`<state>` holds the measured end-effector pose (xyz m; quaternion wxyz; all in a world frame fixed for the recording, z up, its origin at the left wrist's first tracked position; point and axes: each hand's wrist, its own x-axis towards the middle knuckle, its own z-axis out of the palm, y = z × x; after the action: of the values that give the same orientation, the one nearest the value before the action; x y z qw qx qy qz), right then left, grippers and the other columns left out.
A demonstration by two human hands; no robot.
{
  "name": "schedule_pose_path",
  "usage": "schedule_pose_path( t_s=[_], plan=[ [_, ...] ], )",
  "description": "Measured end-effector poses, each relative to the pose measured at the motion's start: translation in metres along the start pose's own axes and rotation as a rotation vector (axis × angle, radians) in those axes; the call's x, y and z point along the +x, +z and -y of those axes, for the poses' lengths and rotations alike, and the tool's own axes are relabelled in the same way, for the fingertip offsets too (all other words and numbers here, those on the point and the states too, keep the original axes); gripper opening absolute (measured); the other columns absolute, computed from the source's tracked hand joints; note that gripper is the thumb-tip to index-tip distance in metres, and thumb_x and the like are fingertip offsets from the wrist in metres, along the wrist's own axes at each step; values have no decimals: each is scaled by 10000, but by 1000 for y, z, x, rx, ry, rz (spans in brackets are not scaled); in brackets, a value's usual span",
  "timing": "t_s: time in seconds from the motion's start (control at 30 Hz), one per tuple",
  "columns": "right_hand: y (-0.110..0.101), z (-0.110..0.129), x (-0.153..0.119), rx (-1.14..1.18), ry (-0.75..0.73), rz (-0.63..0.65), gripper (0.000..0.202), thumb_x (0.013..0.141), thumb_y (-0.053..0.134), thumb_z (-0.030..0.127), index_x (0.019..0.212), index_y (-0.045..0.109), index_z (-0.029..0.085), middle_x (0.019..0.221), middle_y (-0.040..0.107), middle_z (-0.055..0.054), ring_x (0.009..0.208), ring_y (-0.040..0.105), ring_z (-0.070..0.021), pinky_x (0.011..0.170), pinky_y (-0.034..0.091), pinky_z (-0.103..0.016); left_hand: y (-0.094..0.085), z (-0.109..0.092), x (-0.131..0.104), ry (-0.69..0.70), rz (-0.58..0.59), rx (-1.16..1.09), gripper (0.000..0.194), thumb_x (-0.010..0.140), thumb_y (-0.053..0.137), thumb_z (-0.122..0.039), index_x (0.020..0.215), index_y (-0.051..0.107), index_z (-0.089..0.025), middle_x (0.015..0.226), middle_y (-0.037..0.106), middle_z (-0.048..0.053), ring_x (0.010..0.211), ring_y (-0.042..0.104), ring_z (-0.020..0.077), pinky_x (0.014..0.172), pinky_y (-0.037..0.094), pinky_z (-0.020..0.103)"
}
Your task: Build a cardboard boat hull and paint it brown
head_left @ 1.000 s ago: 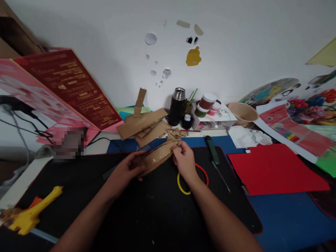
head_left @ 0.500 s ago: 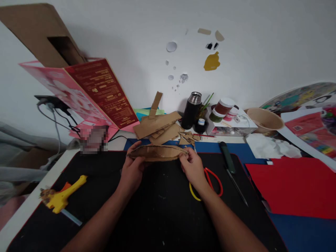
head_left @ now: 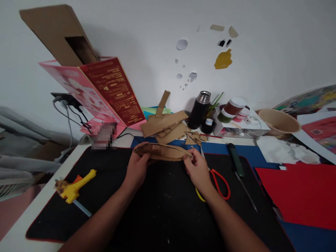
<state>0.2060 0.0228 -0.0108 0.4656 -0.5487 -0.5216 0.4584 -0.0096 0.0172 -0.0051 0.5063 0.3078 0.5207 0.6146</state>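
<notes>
A hollow, boat-shaped cardboard piece point(head_left: 168, 153) is held level above the black mat point(head_left: 162, 217), its two long walls curving to pointed ends. My left hand point(head_left: 138, 166) is closed on its left end, thumb on the near wall and fingers behind. At the right tip, my right hand point(head_left: 196, 167) pinches the cardboard between thumb and fingers. Scissors point(head_left: 222, 183) with red and yellow handles lie partly under my right wrist. Farther right rests a dark green-handled pointed tool point(head_left: 236, 159). To the left lies a yellow glue gun point(head_left: 75, 187) with a glue stick in it.
Cardboard offcuts point(head_left: 165, 127) are piled behind my hands. Along the wall stand a black thermos point(head_left: 199, 111), a small dark bottle point(head_left: 208, 126), paint jars point(head_left: 232, 108) and a tan bowl point(head_left: 278, 122). Red sheets point(head_left: 296, 192) lie at right; a pink-red bag point(head_left: 112, 91) stands back left.
The view has shifted left, so the scene sits farther right. Both hands keep hold of the cardboard piece, whose left end is slightly more tilted up.
</notes>
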Motion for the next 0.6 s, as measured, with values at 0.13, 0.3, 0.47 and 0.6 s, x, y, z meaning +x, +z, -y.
schedule_pose_path(
  t_s=[0.13, 0.3, 0.47, 0.6],
  plan=[
    [1, 0, 0, -8, 8, 7, 190, 881, 641, 426, 876, 589, 243, 536, 427, 82, 485, 394, -139, 466, 284, -252, 1, 0, 0, -24, -7, -39, 467, 739, 739, -268, 1182, 602, -207, 1071, 701, 47, 935, 716, 222, 832, 628, 437],
    [0, -2, 2, -3, 7, 6, 212, 886, 639, 445, 859, 591, 240, 527, 419, 83, 480, 388, -137, 464, 276, -254, 7, -3, -4, -14, -30, -98, 455, 762, 706, -284, 1203, 592, -261, 1105, 673, 17, 992, 694, 235, 829, 629, 451],
    [0, -3, 1, -21, 13, 31, 200, 885, 650, 434, 866, 603, 241, 539, 422, 84, 482, 387, -132, 467, 272, -253, 8, -6, -5, 16, -70, -66, 358, 856, 705, -410, 1169, 605, -265, 1119, 647, 26, 993, 678, 231, 804, 632, 407],
    [1, -3, 1, -18, 18, 30, 200, 884, 646, 434, 874, 602, 239, 547, 426, 83, 485, 395, -134, 468, 277, -253, 6, -7, -3, 39, -103, -73, 316, 866, 720, -451, 1089, 635, -246, 1049, 626, 19, 927, 667, 208, 765, 633, 359]
  ],
)
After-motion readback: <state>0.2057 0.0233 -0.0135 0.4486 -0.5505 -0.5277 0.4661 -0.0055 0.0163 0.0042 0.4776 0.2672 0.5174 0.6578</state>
